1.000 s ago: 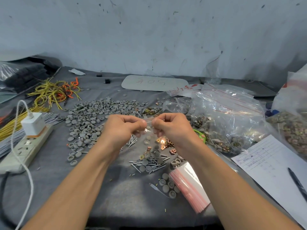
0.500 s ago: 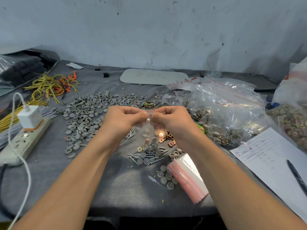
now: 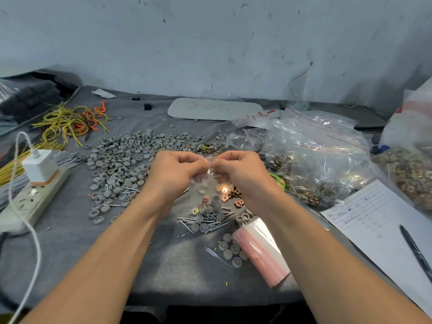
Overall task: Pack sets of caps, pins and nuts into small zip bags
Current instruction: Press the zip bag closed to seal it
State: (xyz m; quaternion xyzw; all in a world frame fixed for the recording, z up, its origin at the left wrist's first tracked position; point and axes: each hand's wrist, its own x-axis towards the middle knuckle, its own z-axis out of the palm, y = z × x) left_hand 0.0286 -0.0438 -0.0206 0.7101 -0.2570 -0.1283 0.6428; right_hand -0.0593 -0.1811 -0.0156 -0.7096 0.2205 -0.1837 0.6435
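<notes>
Above the grey cloth (image 3: 163,265), mid-table: I am holding a small zip bag (image 3: 206,177) up between both hands. Both my left hand (image 3: 177,169) and my right hand (image 3: 238,169) are pinching its top edge, thumb against forefinger, clamped on the plastic, knuckles nearly meeting. The other fingers are curling into the palms.

Judging by the grip, I am pressing the zip strip closed. To do it well, I am lining up the two lips before squeezing. Then I am pinching along the whole strip from the middle outward, letting the contents hang low so nothing is catching in the seal. Risks, as I am reading them: a pin point pricking the thin film, or a gap at one end letting nuts slip out.

Bag itself: clear, thin, crinkled, glinting. It is hanging below my grip, off the cloth, just over the loose nuts (image 3: 231,195) and pins (image 3: 205,222). What is inside I cannot tell, since the parts behind are showing through.

Grey caps (image 3: 121,164) are lying heaped to the left. A stack of empty bags (image 3: 259,251) is lying beside my right forearm.
</notes>
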